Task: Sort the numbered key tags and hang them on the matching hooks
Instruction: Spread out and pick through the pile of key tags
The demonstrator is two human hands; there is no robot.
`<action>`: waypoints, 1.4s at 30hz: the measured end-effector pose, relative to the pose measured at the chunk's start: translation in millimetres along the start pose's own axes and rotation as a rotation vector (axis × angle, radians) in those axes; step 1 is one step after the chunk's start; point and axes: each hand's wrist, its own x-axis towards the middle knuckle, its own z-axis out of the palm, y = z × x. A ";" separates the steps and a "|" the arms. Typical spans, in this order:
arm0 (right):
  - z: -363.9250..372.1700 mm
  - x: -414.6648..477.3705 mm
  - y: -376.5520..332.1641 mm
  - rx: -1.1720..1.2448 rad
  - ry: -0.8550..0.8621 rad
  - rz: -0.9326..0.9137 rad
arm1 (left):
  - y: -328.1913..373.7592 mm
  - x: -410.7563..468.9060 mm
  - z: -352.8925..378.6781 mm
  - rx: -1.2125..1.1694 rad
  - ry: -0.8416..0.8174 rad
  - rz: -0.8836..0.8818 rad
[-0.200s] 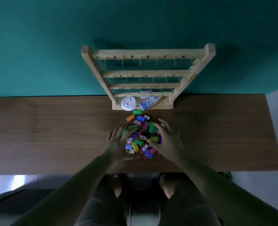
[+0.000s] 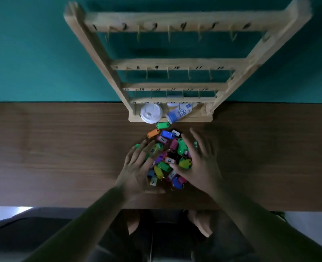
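Note:
A heap of coloured numbered key tags [image 2: 168, 156] lies on the wooden table [image 2: 52, 152], in front of a wooden rack [image 2: 175, 63] with rows of numbered hooks. No tag hangs on the hooks that I can see. My left hand [image 2: 137, 167] rests flat on the heap's left side, fingers spread. My right hand [image 2: 199, 161] lies on the right side, fingers straight, thumb touching tags near the middle. A green tag [image 2: 162, 125], an orange tag [image 2: 153, 133] and a blue tag [image 2: 166, 134] lie at the heap's far edge.
On the rack's base stand a white lidded cup [image 2: 151, 113] and a lying bottle with a blue cap [image 2: 177, 114]. A teal wall [image 2: 33, 53] rises behind the table. My knees show below the table's near edge.
Both hands stay on the heap; the fingers have spread a little over the tags.

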 end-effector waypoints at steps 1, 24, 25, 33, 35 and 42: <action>10.2 2.2 6.3 -0.026 0.010 -0.049 | 16.1 35.3 10.1 -0.020 0.099 -0.002; 68.4 28.7 7.8 -0.077 0.028 -0.423 | 4.5 63.4 60.2 0.094 0.373 0.074; 69.3 29.2 9.0 -0.069 0.056 -0.438 | 3.7 64.0 62.2 0.097 0.397 0.084; 84.6 32.2 8.7 0.076 0.335 -0.438 | 3.9 54.8 79.6 0.128 0.530 0.097; 84.3 32.0 7.5 0.093 0.336 -0.417 | 6.5 52.7 80.3 0.137 0.542 0.097; 85.2 36.1 5.0 0.018 0.268 -0.370 | 5.9 58.8 80.8 0.101 0.558 0.130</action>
